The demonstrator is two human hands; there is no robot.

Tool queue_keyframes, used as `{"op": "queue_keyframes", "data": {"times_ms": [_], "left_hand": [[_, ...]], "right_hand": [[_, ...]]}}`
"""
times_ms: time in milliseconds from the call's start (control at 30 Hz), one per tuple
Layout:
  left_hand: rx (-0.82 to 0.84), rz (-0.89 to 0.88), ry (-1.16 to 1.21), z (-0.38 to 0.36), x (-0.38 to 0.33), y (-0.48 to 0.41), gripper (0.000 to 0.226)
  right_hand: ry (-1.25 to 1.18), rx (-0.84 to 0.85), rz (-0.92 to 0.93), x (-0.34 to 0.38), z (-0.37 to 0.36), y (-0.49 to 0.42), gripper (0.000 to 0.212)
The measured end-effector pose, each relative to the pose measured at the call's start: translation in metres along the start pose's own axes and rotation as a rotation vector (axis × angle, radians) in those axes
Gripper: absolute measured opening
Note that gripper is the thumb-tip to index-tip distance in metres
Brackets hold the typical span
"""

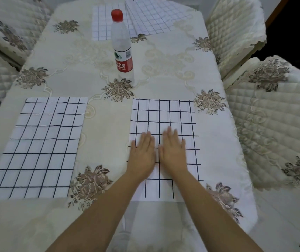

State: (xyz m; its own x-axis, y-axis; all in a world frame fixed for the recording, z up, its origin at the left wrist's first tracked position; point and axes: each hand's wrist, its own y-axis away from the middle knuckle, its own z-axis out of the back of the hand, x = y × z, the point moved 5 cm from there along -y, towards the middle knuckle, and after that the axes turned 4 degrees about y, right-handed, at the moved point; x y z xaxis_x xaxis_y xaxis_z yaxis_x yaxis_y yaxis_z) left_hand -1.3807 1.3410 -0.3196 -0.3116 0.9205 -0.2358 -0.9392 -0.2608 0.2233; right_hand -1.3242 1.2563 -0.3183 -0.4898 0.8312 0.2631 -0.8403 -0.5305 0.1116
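Checked cloth (163,115) lies flat on the near right part of the table (107,135), its near edge close to the table's front edge. In the head view, the left hand (142,153) and right hand (172,151) rest side by side on its middle, palms down, fingers straight and close together. They grip nothing and only press on the fabric; the fingertips are blurred. Judging by this, the cloth is already spread and is being smoothed, with faint lengthwise creases left to flatten. A second checked cloth (40,146) lies spread to the left, well apart and untouched, seemingly finished. Beyond an upright water bottle (121,42), more checked cloths (141,17) overlap at the far end, probably waiting to be laid out.
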Motion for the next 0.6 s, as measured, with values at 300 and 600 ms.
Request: {"op": "queue_keyframes", "data": {"times_ms": [300,600], "left_hand": [[-0.058,0.082,0.031,-0.014,0.036,0.034,0.053],[-0.055,0.16,0.082,-0.013,0.072,0.056,0.063]], "right_hand": [[0.055,0.01,-0.012,-0.023,-0.016,0.027,0.066],[0.07,0.029,-0.191,-0.085,-0.001,0.048,0.078]]}}
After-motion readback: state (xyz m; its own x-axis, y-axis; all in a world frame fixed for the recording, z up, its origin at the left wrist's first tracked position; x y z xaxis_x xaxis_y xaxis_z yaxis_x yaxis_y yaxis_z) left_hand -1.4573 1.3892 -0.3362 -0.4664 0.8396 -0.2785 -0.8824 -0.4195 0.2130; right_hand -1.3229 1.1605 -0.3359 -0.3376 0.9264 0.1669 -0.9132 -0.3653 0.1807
